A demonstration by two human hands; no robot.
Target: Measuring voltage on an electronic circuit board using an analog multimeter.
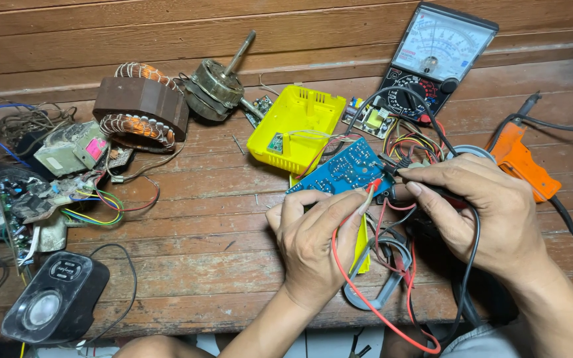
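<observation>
Probes meet on the blue circuit board (pixel 349 169): left hand (pixel 313 242) pinches the red probe (pixel 374 186), right hand (pixel 482 212) grips the black probe (pixel 392 171) (leads trail from the multimeter (pixel 432 59) behind the board).

The circuit board (pixel 349 169) lies between housing (pixel 296 126) and meter (pixel 432 63).

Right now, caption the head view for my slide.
Left hand and right hand press red and black multimeter probes onto a blue circuit board.
</observation>
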